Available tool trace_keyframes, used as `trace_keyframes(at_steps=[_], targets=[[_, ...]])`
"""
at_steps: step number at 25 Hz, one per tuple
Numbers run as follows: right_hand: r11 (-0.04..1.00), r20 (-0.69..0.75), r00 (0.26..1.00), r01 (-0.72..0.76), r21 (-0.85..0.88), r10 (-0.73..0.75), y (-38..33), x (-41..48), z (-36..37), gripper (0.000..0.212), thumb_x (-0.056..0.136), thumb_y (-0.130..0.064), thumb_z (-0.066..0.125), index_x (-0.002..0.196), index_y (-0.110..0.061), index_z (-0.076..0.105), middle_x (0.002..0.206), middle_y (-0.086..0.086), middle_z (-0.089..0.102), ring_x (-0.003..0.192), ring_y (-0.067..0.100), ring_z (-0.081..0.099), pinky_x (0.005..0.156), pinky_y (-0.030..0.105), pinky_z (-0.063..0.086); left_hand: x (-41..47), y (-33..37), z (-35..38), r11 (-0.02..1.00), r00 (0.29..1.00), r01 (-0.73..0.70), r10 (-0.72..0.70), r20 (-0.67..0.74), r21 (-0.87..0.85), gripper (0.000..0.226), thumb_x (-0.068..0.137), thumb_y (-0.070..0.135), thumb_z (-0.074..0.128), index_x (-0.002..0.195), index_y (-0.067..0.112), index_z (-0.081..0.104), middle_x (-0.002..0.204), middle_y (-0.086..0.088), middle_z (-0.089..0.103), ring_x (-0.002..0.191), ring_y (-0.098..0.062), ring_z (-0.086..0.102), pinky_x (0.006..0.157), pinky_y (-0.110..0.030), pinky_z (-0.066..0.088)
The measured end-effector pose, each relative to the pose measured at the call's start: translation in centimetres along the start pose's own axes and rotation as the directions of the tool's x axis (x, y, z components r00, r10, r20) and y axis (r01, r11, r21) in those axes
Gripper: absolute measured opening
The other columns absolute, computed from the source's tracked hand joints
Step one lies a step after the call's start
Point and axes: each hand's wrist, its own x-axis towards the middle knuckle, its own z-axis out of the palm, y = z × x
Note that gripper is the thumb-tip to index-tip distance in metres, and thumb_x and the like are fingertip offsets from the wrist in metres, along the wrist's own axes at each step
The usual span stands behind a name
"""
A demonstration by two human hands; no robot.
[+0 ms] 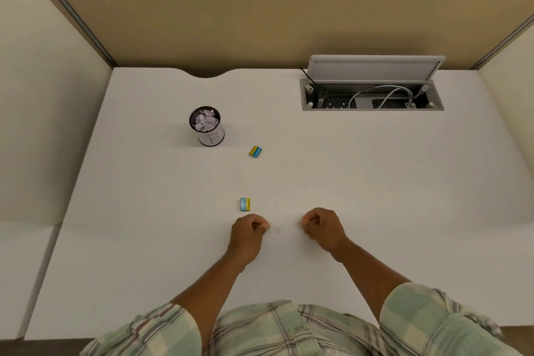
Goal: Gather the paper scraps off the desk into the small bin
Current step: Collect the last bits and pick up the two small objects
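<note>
Shirt (289,329): pale green plaid, short sleeves, at the bottom edge nearest the camera; both forearms bare.
Left hand (248,233): resting on the worktop (346,182), near its front middle, curled into a loose fist; fingers (261,225) pinched together at the tips. Whether anything is held there cannot be told.
Right hand (322,225): beside the left, apart from it, likewise curled; fingers pinched narrow toward the left hand. Contents cannot be told.
Paper scrap (278,230): one tiny pale fleck on the worktop between the two hands, touching neither; faint against the white surface.
Small bin (207,126): black mesh cylinder with a white paper label, upright, far left of centre, well apart from the hands; crumpled white paper (205,121) fills it to the rim.
Near eraser (245,204): blue-and-yellow block, just beyond the left hand.
Far eraser (255,151): same colours, tilted, just right of the bin.
Cable hatch (372,95): recessed at the rear right, grey lid raised, white cable coiled inside.
Partition (231,9): tan panel behind the worktop.
</note>
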Motion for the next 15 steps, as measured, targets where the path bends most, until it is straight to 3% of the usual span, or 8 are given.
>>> trace_keyframes(at_steps=[5,11,15], targets=[[0.966,0.036,0.999,-0.020,0.257,0.012,-4.0,0.5,1.8,0.009,0.088,0.001,0.065,0.086,-0.001,0.073,0.081,0.007,0.075,0.073,0.019,0.070,0.067,0.031,0.058,1.0,0.0,-4.6,0.939,0.991,0.106,-0.127,-0.043,-0.328,0.009,0.091,0.017,0.067,0.088,0.016,0.076,0.078,-0.003,0.070,0.065,-0.014,0.061,0.066,-0.025,0.054],[0.968,0.094,0.987,0.107,0.227,-0.131,-13.9,3.3,6.7,0.009,0.089,0.001,0.063,0.088,-0.002,0.072,0.083,0.004,0.076,0.071,0.016,0.068,0.063,0.026,0.056,5.8,5.0,-11.4,0.913,0.970,-0.033,-0.069,-0.234,-0.407,0.005,0.089,0.018,0.072,0.085,0.020,0.075,0.080,-0.002,0.072,0.069,-0.017,0.061,0.065,-0.028,0.054],[0.953,0.060,0.966,0.238,0.189,-0.253,-22.7,6.5,10.4,0.011,0.088,-0.002,0.063,0.085,-0.007,0.073,0.083,0.005,0.074,0.068,0.015,0.066,0.060,0.026,0.054,10.5,9.3,-16.4,0.917,0.924,-0.160,0.008,-0.383,-0.366,0.007,0.087,0.016,0.071,0.082,0.017,0.075,0.076,-0.001,0.072,0.069,-0.017,0.063,0.066,-0.029,0.053]])
